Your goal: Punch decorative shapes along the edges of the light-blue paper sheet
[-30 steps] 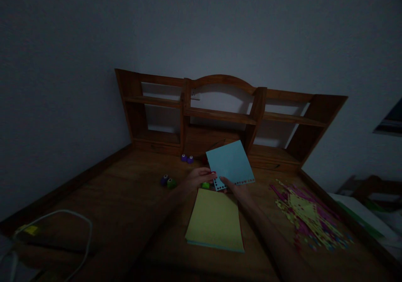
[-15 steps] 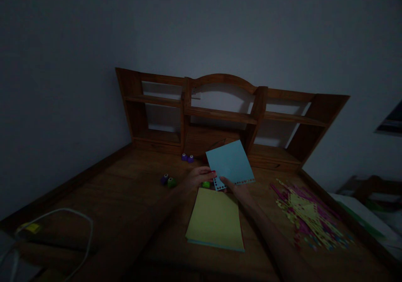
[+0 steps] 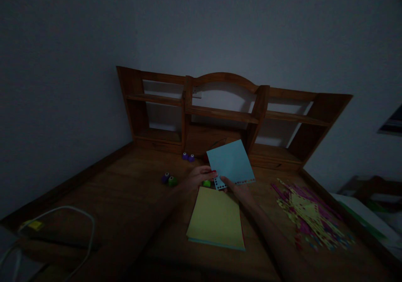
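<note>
A light blue sheet of paper [image 3: 230, 162] is held up at a tilt, with small punched holes along its lower edge and lower left side. My right hand [image 3: 237, 190] grips its bottom edge, thumb on the front face. At the lower left corner, my left hand [image 3: 199, 176] is closed round a small red craft punch [image 3: 214, 172], mostly hidden by the fingers. A bright green piece [image 3: 206, 183] shows just under that hand; whether it belongs to the punch I cannot tell. Below both hands lies a stack of yellow paper [image 3: 216, 217] with blue and red edges.
Purple punches [image 3: 187, 157] stand near the wooden shelf [image 3: 221, 114]; a purple punch [image 3: 165, 177] and a green punch [image 3: 172, 181] sit left of my hands. Punched paper strips [image 3: 306, 211] are heaped at right. A white cable [image 3: 91, 227] loops at lower left.
The view has shifted very slightly. Both hands keep their hold on the sheet and punch, nearly unmoved; the green piece under my left hand looks a little different in shape.
</note>
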### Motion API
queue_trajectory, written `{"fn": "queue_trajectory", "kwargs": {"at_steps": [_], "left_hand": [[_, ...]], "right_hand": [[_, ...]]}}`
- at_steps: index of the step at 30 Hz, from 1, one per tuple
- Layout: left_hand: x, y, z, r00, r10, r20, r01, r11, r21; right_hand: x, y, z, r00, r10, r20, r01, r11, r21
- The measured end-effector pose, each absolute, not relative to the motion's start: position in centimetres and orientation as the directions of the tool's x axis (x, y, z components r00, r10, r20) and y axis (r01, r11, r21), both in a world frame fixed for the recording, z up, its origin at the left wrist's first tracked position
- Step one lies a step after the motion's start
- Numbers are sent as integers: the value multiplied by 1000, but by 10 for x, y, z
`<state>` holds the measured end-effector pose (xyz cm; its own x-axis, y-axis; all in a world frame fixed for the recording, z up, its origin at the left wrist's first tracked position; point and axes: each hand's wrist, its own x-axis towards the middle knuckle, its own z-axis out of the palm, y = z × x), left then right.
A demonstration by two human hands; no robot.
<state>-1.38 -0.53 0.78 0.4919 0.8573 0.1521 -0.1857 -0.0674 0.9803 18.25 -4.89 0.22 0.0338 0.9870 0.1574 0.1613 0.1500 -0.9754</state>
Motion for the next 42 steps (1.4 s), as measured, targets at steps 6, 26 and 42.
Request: {"fn": "queue_trajectory", "kwargs": {"at_steps": [6, 26, 42], "left_hand": [[-14, -3, 7, 493, 859, 135, -181, -50, 982], [-9, -6, 7, 431, 892, 135, -222, -40, 974], [-6, -8, 7, 389, 911, 133, -217, -50, 975]], "right_hand": [[183, -50, 4, 27, 988, 154, 152, 148, -977], [182, -50, 4, 41, 975, 218, 234, 202, -951], [179, -54, 11, 54, 974, 221, 199, 207, -958]]}}
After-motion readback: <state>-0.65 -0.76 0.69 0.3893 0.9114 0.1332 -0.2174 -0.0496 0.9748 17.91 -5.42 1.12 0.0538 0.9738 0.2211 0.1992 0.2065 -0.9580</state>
